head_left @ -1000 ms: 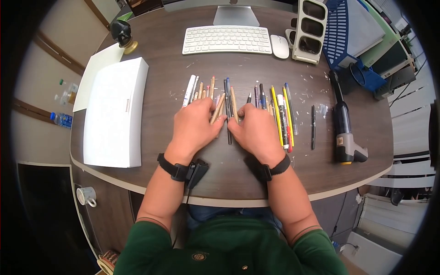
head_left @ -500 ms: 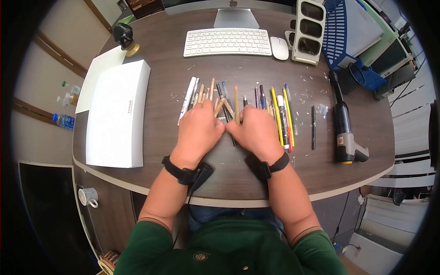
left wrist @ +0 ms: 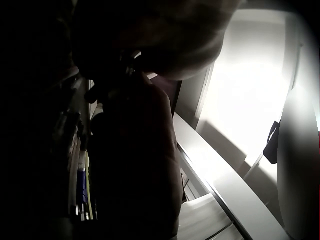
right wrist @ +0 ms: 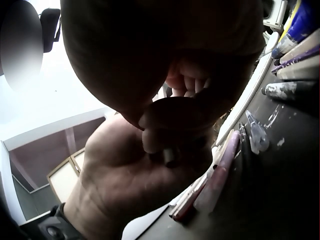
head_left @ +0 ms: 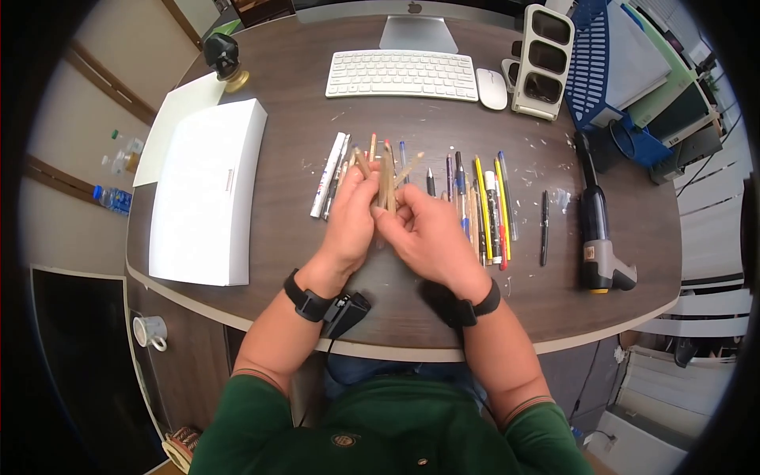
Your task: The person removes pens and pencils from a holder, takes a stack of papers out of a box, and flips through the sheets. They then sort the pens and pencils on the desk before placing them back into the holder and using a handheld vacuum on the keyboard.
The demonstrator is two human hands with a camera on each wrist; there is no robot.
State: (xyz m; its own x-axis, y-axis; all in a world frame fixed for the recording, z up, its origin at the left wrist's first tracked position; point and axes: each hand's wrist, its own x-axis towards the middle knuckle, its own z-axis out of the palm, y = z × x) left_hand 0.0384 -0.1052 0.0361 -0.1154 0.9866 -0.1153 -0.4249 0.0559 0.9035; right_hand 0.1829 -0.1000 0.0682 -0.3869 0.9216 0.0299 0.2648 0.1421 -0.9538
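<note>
In the head view, my left hand (head_left: pixel 348 215) and right hand (head_left: pixel 434 236) meet over the middle of the desk around a bunch of wooden pencils (head_left: pixel 385 180). The left fingers curl about the bunch from the left, while the right thumb and fingers pinch its lower part. One pencil leans out to the upper right. Just left of the left hand lie a white marker (head_left: pixel 328 176) and a few pens, partly hidden by that hand. Close to the right hand are a dark-tipped pen (head_left: pixel 431 181) and a row of pens, yellow pencils and markers (head_left: pixel 492 214). Both wrist views are dark.
A black pen (head_left: pixel 545 229) and a handheld vacuum (head_left: pixel 598 229) lie farther right. Behind are the keyboard (head_left: pixel 401 75), mouse (head_left: pixel 492 89) and a tall holder (head_left: pixel 544 59). A white box (head_left: pixel 202 198) stands left. Pale scraps dot the desk (head_left: pixel 301 119).
Both hands have drawn together and gathered the loose wooden pencils between them into one bunch. The left hand has turned onto its side. The row of pens on the right stays in place.
</note>
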